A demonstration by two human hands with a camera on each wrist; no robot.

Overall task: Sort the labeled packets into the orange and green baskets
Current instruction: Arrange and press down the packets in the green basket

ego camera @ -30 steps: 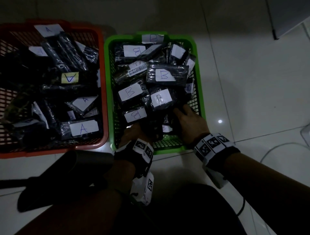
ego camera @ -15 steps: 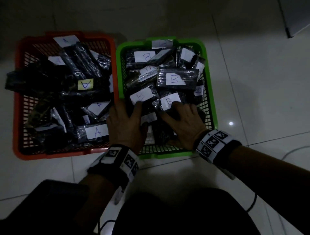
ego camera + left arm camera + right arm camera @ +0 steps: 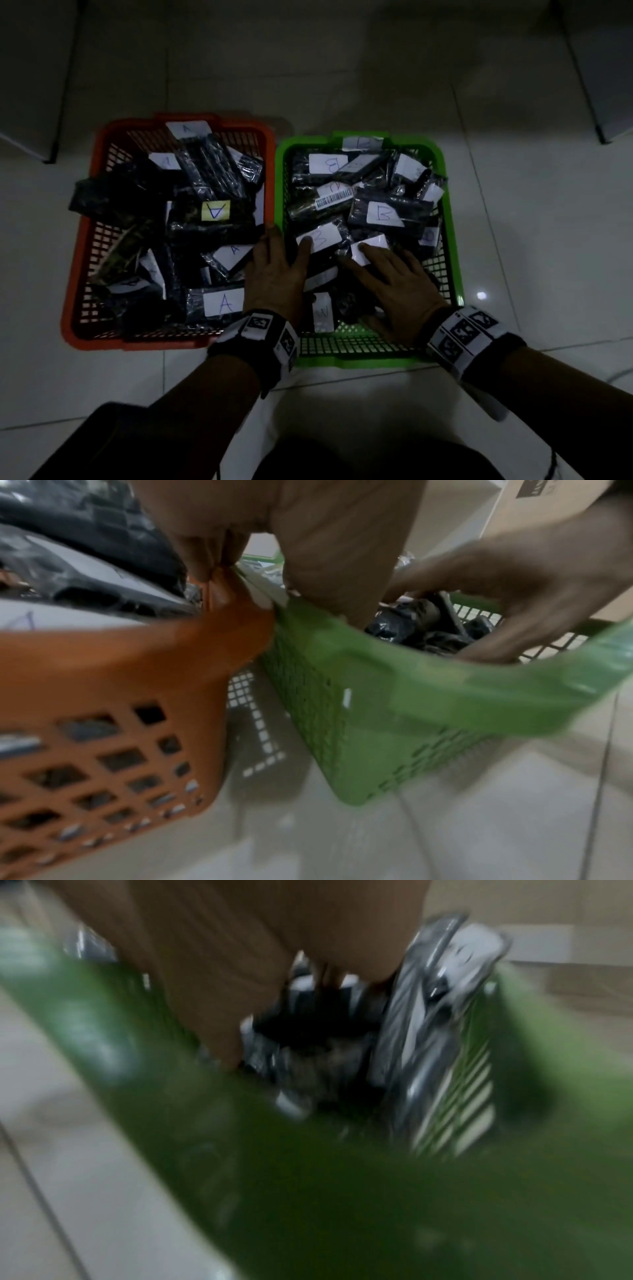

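The orange basket (image 3: 73,274) on the left holds black packets labeled A (image 3: 224,303). Beside it, the green basket (image 3: 454,260) holds black packets labeled B (image 3: 383,214). My left hand (image 3: 277,274) lies flat with fingers spread across the two touching rims, one fingertip on a B packet (image 3: 322,238). My right hand (image 3: 397,287) rests flat on the packets at the near end of the green basket, with its forefinger on a white label (image 3: 371,250). Neither hand grips anything. In the left wrist view the orange rim (image 3: 137,653) and green rim (image 3: 428,680) meet under my fingers (image 3: 342,547).
Both baskets stand on a pale tiled floor (image 3: 531,222). Dark furniture edges sit at the far left (image 3: 51,102) and far right (image 3: 589,85). A thin cable (image 3: 616,377) runs along the floor at the right. My dark-clad knees (image 3: 342,459) fill the bottom of the view.
Both hands came up out of the near end of the green basket and now lie flat on the packets. The left hand shifted left to the shared rims.
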